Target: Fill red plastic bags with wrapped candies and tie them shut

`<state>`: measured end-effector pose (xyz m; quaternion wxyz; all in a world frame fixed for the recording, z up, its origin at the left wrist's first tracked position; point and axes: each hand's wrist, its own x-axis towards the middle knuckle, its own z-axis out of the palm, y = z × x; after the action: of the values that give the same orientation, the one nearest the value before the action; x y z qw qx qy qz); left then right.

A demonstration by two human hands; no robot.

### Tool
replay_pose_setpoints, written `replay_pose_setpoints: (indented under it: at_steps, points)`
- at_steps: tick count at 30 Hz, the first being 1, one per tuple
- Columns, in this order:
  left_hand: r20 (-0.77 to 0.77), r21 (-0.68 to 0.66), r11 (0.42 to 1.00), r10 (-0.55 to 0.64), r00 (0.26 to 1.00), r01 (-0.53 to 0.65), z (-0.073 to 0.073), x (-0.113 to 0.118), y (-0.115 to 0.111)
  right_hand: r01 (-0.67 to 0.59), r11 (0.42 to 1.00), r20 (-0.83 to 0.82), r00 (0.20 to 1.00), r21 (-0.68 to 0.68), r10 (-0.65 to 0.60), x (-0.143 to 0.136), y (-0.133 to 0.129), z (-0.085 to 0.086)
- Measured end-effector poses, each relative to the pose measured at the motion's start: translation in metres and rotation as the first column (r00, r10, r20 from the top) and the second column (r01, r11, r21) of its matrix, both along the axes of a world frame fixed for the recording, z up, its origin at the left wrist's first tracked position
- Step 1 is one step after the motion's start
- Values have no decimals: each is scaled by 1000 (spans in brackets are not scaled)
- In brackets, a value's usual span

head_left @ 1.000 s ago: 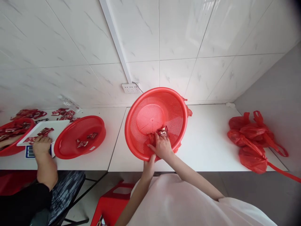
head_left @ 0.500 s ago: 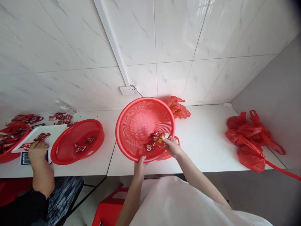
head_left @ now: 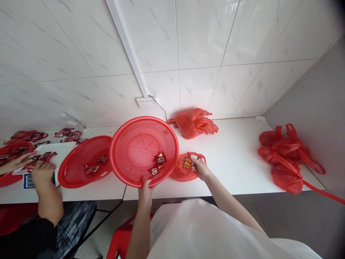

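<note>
My left hand (head_left: 146, 194) grips the near rim of a round red plastic basket (head_left: 138, 131), holding it raised and tilted. A few red wrapped packets (head_left: 160, 157) rest inside, low on its right side. Right of the basket, my right hand (head_left: 201, 169) is closed on a small red packet with yellow print (head_left: 187, 163). Beneath that hand, a red plastic bag (head_left: 183, 176) sits on the white table, its left part hidden by the basket.
Another red basket (head_left: 72, 167) holding packets stands to the left. Beside it, a co-worker's hands (head_left: 43, 172) are at a scale with a white tray (head_left: 66, 147). A red bag (head_left: 191, 124) lies by the wall; several tied bags (head_left: 287, 158) are at right. A red stool (head_left: 118, 239) stands below.
My left hand has moved the basket left and slightly down. My right hand has come out of it with a packet, over the bag. The co-worker's other hand has appeared at the tray.
</note>
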<state>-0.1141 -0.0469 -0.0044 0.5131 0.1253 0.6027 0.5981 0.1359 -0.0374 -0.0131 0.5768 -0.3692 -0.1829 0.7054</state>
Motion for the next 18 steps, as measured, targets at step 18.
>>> replay_pose_setpoints:
  at_steps: [18]
  points:
    - [-30,0,999,40,999,-40,-13,-18,4,86,993,126,989,-77,-76,17,-10,-29]
